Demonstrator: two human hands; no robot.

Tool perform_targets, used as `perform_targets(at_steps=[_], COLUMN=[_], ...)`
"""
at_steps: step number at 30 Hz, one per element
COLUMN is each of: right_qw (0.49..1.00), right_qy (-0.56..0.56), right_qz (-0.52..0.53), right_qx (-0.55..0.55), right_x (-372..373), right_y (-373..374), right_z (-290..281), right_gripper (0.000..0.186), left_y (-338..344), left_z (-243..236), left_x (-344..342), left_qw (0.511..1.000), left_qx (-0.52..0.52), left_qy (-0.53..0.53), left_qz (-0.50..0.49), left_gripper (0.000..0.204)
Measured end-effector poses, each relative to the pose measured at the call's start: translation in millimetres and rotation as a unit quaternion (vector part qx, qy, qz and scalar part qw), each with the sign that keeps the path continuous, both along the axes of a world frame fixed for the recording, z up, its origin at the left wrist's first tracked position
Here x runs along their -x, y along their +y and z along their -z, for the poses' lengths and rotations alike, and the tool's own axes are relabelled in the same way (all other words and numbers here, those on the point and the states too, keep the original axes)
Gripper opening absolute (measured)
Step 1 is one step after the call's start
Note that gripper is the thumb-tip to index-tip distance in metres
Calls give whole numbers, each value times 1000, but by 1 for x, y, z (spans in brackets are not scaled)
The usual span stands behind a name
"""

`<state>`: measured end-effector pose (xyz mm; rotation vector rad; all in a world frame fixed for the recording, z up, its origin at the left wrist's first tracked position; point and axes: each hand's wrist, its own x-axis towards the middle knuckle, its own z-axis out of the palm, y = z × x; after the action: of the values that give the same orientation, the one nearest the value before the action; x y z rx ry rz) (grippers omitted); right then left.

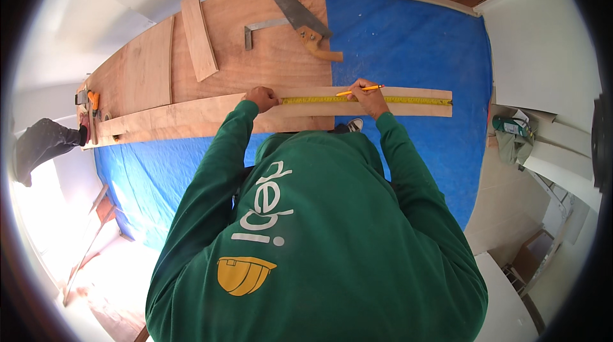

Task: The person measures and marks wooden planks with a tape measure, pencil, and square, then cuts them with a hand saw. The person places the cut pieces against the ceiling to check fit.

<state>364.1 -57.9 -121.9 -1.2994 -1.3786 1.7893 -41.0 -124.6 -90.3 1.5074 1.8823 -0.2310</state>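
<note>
Outstretched at upper centre, your left hand [260, 98] clasps the yellow tape measure [306, 100], your right hand [371, 100] a pencil [374, 88]. The tape measure lies straight along a long board [408, 110].

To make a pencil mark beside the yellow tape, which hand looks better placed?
Probably the right hand: it holds the yellow pencil near the tape measure blade on the wooden board. The left hand is at the blade's visible left end.

Handsaw [288, 5] nr metal sq [248, 38], orange tool [94, 98], far L; blue tarp [415, 35], creased
</note>
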Motion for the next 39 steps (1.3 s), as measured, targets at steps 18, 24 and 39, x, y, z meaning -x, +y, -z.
perform_targets(at_steps=[18, 24, 39], right_qw=[981, 922, 917], right_qy=[33, -236, -385], right_qz=[123, 51, -79], right_qx=[-143, -302, -76], right_x=[28, 89, 205], right_y=[46, 69, -21], right_z=[-218, -155, -157], right_gripper=[48, 45, 38], left_y=[-10, -7, 97], left_z=[5, -18, 8], left_x=[-3, 115, 133], left_qw=[968, 969, 970], left_qx=[-206, -235, -244], left_qy=[-145, -44, 23], left_qz=[-16, -56, 4], left_gripper=[32, 20, 60])
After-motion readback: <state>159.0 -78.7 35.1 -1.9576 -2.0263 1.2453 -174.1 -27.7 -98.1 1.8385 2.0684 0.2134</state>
